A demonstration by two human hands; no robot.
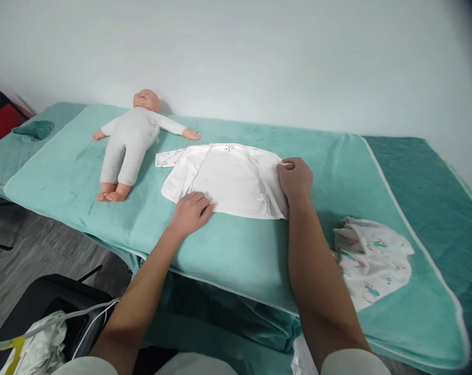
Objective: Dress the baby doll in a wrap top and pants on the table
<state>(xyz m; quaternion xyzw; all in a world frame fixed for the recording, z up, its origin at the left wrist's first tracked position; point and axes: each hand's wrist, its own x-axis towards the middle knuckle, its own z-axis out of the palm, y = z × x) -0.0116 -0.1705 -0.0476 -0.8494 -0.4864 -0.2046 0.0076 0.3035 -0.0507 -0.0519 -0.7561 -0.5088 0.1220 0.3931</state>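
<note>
A small white baby shirt (232, 179) lies spread open on the green-covered bed, its left sleeve stretched out and showing a printed pattern. My left hand (193, 211) rests at the shirt's lower left edge, fingers curled on the cloth. At the shirt's right side, my right hand (296, 178) has its thumb and fingers pinched on the cloth near the shoulder. The right sleeve is mostly hidden by that hand. A baby doll (130, 135) in a white bodysuit lies on its back to the left of the shirt, arms spread.
Crumpled patterned cloth (372, 260) lies at the right, beside my right forearm. A small green cloth (33, 130) is at the far left. Below the front edge of the green bed cover (236, 250) stands a black chair (36, 297) with cables and white fabric. A wall rises behind.
</note>
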